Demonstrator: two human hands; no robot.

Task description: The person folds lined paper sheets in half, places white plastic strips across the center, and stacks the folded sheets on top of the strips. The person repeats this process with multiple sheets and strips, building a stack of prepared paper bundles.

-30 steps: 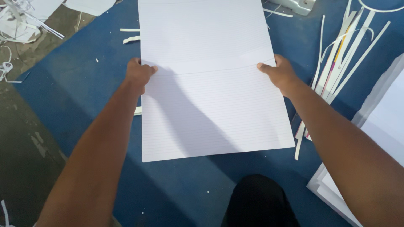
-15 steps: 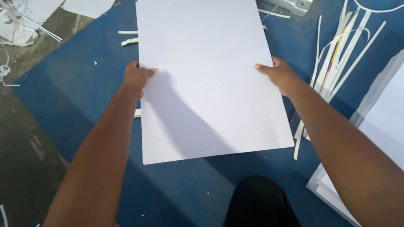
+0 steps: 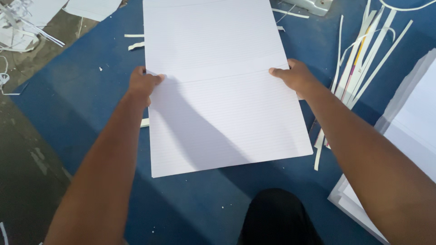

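We note the blue mat (image 3: 81, 118) under a large ruled white paper sheet (image 3: 218, 90), thin and flat, long axis running away from us, faint crease across mid-length. Left hand (image 3: 143, 84) and right hand (image 3: 295, 77) each pinch one side edge in a narrow grip at the crease. Slim white paper strips (image 3: 363, 59) lie rightward.

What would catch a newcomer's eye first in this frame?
A large white ruled sheet fills the centre, lying on a blue mat. The left hand and right hand grip its side edges where a fold line crosses it. At right, a bundle of white paper strips lies beside a stack of white sheets.
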